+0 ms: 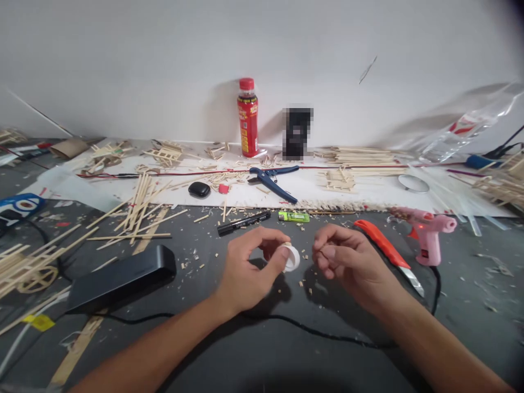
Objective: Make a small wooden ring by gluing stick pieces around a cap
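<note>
The small white roll sits pinched between the thumb and curled tips of my left fingers. I hold it just above the counter, so its open face turns toward my right fingers. Those are closed tip to tip just beside the roll, as if nipping a fine end; whether anything lies between them I cannot tell.

Just beyond my left fingers lie a black marker and a green lighter; the marker's white print is too small to read. Beside my right fingers an orange knife lies blade out, with a pink glue gun past it, both handy. Far beyond, a red bottle stands against the wall, its label unreadable.
</note>
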Demonstrator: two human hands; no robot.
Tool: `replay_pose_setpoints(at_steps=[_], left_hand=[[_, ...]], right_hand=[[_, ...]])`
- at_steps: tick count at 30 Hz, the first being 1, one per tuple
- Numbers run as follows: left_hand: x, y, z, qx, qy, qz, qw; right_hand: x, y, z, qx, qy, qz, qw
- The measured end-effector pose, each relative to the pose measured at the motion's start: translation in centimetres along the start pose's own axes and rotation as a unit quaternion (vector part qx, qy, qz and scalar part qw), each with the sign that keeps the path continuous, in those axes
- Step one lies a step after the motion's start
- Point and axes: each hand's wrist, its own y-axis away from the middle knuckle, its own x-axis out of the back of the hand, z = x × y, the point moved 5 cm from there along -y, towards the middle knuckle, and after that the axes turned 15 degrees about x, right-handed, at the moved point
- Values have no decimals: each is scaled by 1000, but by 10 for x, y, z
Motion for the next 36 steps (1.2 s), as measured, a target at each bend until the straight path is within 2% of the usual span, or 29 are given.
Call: replay_pose_setpoints(at_steps=[4, 10, 15, 25, 29, 36], left_hand=[[-3, 6, 6, -29, -10, -10, 999], [-2, 13, 8, -23, -22, -13, 999], [-2, 15, 8, -25, -39, -6, 999], [-1, 13, 15, -95, -81, 32, 992], [0, 13, 14, -98, -94, 42, 990], [-1, 10, 15, -117, -116, 50, 985]], right_hand=[[-5, 6, -1, -30, -140, 61, 988], [-10, 8, -1, -84, -197, 71, 974], [-13, 7, -3, -74, -205, 56, 974], [-13, 7, -1, -48, -175, 96, 979], [-15, 9, 1, -70, -179, 127, 973], [-25, 13, 8, -96, -217, 101, 966]])
